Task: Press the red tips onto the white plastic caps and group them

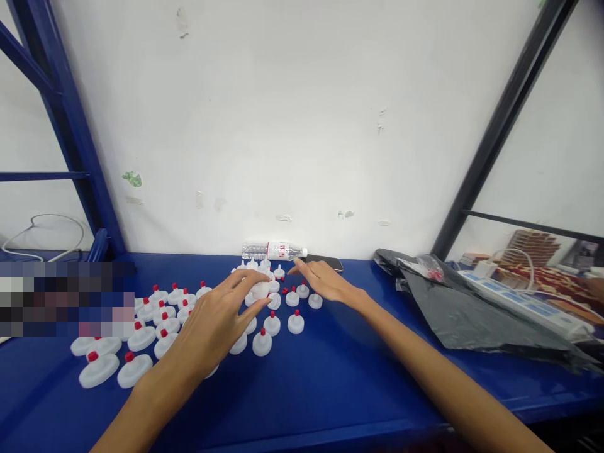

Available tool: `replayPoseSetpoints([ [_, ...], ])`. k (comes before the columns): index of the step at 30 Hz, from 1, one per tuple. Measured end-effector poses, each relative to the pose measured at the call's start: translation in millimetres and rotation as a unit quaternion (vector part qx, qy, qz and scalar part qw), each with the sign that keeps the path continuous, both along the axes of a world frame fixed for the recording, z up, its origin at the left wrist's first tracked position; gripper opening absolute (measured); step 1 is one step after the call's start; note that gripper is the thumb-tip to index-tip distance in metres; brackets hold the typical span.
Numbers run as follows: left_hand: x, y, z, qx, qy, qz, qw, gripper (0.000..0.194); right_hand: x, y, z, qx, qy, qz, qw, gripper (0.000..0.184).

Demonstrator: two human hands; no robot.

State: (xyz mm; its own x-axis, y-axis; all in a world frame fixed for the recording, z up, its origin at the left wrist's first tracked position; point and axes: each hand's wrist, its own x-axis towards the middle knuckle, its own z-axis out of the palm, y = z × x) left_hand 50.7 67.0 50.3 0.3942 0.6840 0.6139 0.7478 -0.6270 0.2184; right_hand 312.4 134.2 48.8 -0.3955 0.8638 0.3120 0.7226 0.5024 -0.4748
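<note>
The left hand [219, 311] is closed on one white lid [260, 290], gripping it between thumb and fingers above the tabletop [340, 384]. The right hand [325, 281] is apart from the left, palm down, with its fingertips just beside the loose red caps [285, 290]; whether it holds a cap cannot be told. The two hands face each other across the middle of the work area.

Capped lids [134, 370] — white discs with a red tip on top — stand in a dense group on the left, partly covered by the left hand and forearm. Further capped pieces stand between and in front of the hands, spaced apart. Uncapped lids [279, 272], with bare white nozzles, are grouped behind the left fingertips.

A clear bottle [278, 251] with a white cap lies on its side along the rear edge, against the wall [302, 126]. A dark phone [336, 263] lies flat behind the right hand. To the right, a black plastic bag [453, 308] is spread beside a white power strip [523, 302]. A blue post [70, 119] rises at left — the area below it is partly blurred — and a dark post [500, 113] at right.
</note>
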Motion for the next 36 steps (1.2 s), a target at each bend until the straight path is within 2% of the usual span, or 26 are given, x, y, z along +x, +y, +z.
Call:
replayPoseSetpoints([
  [2, -1, 0, 0.1, -0.001, 0.0, 0.0, 1.0, 0.032, 6, 7, -3.7, -0.006, 0.032, 0.001, 0.999, 0.071],
  [5, -1, -1, 1.1, 0.001, 0.005, 0.009, 1.0, 0.03, 14, 19, -8.4, 0.006, 0.055, -0.007, 0.998, 0.062],
  [10, 1, -1, 2.3, 0.01, 0.016, 0.02, 1.0, 0.031, 26, 32, -19.1, 0.051, -0.017, 0.033, 0.998, 0.031],
  [12, 2, -1, 1.9, 0.012, 0.018, 0.019, 1.0, 0.032, 26, 32, -22.0, 0.067, -0.04, 0.047, 0.996, 0.024],
  [19, 2, -2, 2.4, 0.013, 0.03, 0.021, 0.999, 0.032, 9, 20, -15.6, 0.033, -0.06, 0.1, 0.993, 0.018],
  [25, 3, -5, 5.3, 0.004, 0.042, 0.021, 0.999, 0.034, 1, 13, -9.3, 0.012, -0.045, 0.145, 0.988, 0.022],
  [30, 4, -5, 4.9, 0.011, 0.036, 0.014, 0.999, 0.035, -4, 12, -10.4, 0.039, -0.075, 0.14, 0.986, 0.021],
  [36, 4, -3, 2.1, 0.023, 0.039, 0.01, 0.999, 0.035, -10, 13, -9.3, 0.024, -0.078, 0.129, 0.988, 0.015],
])
